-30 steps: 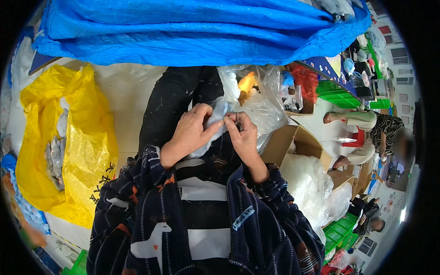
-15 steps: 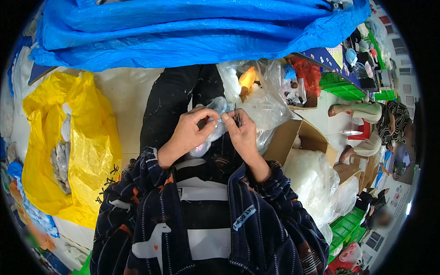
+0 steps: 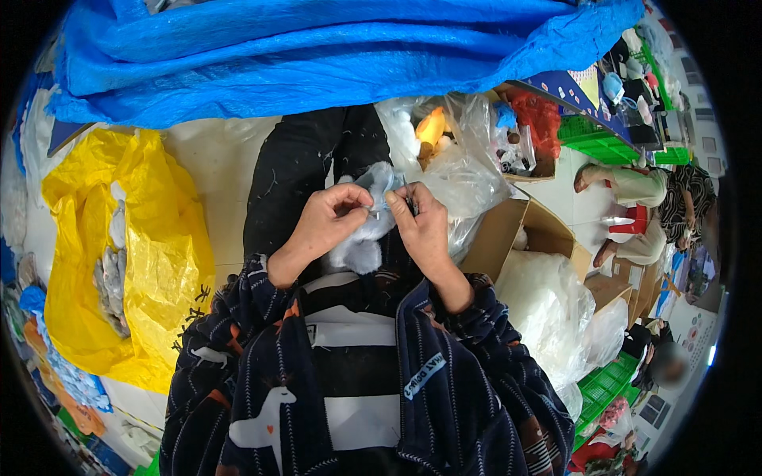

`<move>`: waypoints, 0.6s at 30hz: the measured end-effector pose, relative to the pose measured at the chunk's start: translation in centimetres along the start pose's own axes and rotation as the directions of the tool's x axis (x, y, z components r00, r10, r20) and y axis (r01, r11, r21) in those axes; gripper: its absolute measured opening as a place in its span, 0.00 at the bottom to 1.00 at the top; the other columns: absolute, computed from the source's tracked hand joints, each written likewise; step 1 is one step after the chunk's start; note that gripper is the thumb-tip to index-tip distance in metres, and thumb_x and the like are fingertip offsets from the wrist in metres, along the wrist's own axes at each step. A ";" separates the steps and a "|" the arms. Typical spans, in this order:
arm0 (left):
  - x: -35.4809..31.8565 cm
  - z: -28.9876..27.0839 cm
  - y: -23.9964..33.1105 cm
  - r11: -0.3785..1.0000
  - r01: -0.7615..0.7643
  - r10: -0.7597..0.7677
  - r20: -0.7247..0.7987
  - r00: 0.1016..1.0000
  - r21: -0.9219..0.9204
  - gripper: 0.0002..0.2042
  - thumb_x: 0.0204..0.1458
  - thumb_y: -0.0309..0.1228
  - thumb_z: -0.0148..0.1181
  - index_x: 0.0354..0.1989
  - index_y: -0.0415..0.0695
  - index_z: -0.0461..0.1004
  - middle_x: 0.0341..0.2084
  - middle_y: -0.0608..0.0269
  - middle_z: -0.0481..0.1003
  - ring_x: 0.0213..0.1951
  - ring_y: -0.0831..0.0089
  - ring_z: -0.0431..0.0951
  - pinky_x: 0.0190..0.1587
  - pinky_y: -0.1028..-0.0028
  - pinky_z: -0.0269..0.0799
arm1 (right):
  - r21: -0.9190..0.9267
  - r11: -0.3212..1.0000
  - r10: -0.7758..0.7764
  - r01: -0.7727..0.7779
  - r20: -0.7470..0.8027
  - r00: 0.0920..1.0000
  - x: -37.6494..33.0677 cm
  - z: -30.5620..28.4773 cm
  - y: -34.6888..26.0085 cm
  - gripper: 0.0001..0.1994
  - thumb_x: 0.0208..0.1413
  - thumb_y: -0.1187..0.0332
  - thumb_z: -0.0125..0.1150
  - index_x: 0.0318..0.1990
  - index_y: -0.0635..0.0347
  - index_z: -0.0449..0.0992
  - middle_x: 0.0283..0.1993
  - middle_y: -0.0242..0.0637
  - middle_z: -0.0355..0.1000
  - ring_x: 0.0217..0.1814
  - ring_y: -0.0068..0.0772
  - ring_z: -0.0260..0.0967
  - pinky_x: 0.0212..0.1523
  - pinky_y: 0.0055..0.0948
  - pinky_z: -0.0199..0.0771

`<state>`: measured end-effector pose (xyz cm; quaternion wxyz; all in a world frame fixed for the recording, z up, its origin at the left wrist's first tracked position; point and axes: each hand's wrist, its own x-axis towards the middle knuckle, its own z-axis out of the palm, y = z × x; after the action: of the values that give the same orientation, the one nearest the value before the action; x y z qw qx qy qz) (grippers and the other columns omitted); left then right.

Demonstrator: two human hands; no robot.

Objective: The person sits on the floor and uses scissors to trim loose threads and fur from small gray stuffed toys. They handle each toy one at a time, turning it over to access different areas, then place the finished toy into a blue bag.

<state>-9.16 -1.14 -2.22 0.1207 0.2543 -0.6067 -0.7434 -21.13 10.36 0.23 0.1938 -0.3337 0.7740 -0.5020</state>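
Note:
A fluffy pale grey plush piece (image 3: pixel 367 255), limp-looking, lies over my lap between my hands. My left hand (image 3: pixel 324 224) is closed, thumb and forefinger pinched at the plush's upper edge. At its right side my right hand (image 3: pixel 423 226) is closed too, the thumb pressing on a light bluish edge of the plush. A small dark pair of scissors (image 3: pixel 413 206) is tucked in the right hand, mostly hidden by the fingers. Any thread between the fingertips is too fine to make out.
To the left stands an open yellow sack (image 3: pixel 167 262) with grey plush pieces (image 3: pixel 113 278) in it. Blue sheeting (image 3: pixel 317 59) spans the far side. On the right are clear plastic bags (image 3: pixel 468 170), an open cardboard box (image 3: pixel 548 226) and a seated person (image 3: pixel 643 190).
The plush has turned, so a rounded grey fluffy part now hangs toward me where a pinkish patch showed. The scissor blades show less. Both hands stay close together.

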 end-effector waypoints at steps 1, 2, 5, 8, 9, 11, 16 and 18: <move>-0.1 -0.1 0.2 0.999 -0.014 0.013 0.018 1.000 0.031 0.05 0.46 0.19 0.58 0.31 0.39 0.69 0.25 0.73 0.69 0.28 0.88 0.66 0.31 0.84 0.63 | -0.007 1.000 0.005 -0.005 0.008 1.000 0.0 0.0 0.0 0.10 0.50 0.69 0.61 0.27 0.68 0.69 0.23 0.45 0.70 0.23 0.41 0.68 0.26 0.32 0.67; 0.0 -0.1 0.3 0.998 -0.030 0.028 0.037 0.999 0.060 0.06 0.46 0.20 0.59 0.31 0.40 0.68 0.26 0.73 0.69 0.29 0.87 0.66 0.32 0.83 0.63 | -0.016 1.000 0.010 -0.009 0.016 1.000 0.0 0.0 0.1 0.10 0.50 0.69 0.62 0.27 0.68 0.69 0.23 0.45 0.70 0.23 0.41 0.68 0.26 0.32 0.67; 0.1 0.8 1.4 0.947 -0.081 0.097 -0.036 0.995 0.311 0.09 0.44 0.21 0.61 0.29 0.41 0.65 0.24 0.73 0.66 0.28 0.87 0.64 0.31 0.83 0.62 | -0.033 0.999 -0.002 0.003 0.038 0.999 0.1 -0.1 -0.1 0.10 0.50 0.69 0.62 0.27 0.67 0.70 0.23 0.46 0.70 0.24 0.43 0.68 0.27 0.33 0.67; 0.3 1.1 1.1 0.962 -0.052 0.069 -0.054 0.996 0.267 0.11 0.42 0.22 0.62 0.29 0.41 0.64 0.23 0.72 0.66 0.28 0.86 0.63 0.31 0.82 0.61 | -0.053 0.998 -0.019 0.022 0.063 0.998 0.1 0.0 -0.2 0.10 0.50 0.69 0.62 0.28 0.67 0.70 0.24 0.46 0.70 0.25 0.45 0.69 0.27 0.33 0.67; 0.4 1.0 0.8 0.969 -0.045 0.056 -0.041 0.998 0.242 0.12 0.42 0.21 0.62 0.30 0.41 0.63 0.24 0.72 0.66 0.29 0.86 0.63 0.31 0.83 0.61 | -0.062 0.998 -0.024 0.028 0.070 0.997 0.1 -0.1 -0.2 0.10 0.49 0.69 0.62 0.28 0.67 0.70 0.24 0.46 0.71 0.25 0.46 0.69 0.27 0.34 0.68; 0.6 0.7 -0.1 0.980 -0.027 0.030 -0.014 0.999 0.195 0.12 0.43 0.21 0.61 0.31 0.41 0.62 0.25 0.72 0.66 0.30 0.87 0.63 0.32 0.83 0.61 | -0.093 0.995 -0.033 0.040 0.080 0.996 0.3 -0.1 -0.2 0.10 0.49 0.69 0.62 0.28 0.66 0.70 0.24 0.46 0.71 0.26 0.46 0.70 0.27 0.34 0.68; 0.7 -0.2 -0.6 1.000 -0.013 0.012 0.061 0.998 0.013 0.13 0.44 0.21 0.61 0.33 0.43 0.61 0.28 0.73 0.66 0.32 0.86 0.64 0.34 0.83 0.61 | -0.129 0.987 -0.073 0.093 0.153 0.985 1.0 -0.5 -0.1 0.09 0.49 0.69 0.62 0.29 0.66 0.71 0.26 0.46 0.71 0.29 0.47 0.71 0.28 0.34 0.69; 0.7 -0.5 -0.6 1.000 -0.018 0.019 0.074 0.997 -0.019 0.13 0.44 0.21 0.61 0.33 0.44 0.61 0.28 0.73 0.66 0.32 0.86 0.64 0.34 0.83 0.61 | -0.078 0.990 -0.101 0.119 0.197 0.975 1.2 -0.7 0.4 0.08 0.49 0.70 0.62 0.30 0.66 0.72 0.27 0.46 0.71 0.29 0.48 0.71 0.29 0.34 0.70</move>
<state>-9.42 -1.77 -2.98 0.1074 0.2199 -0.6062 -0.7568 -22.54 10.08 0.20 0.2247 -0.4315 0.7536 -0.4421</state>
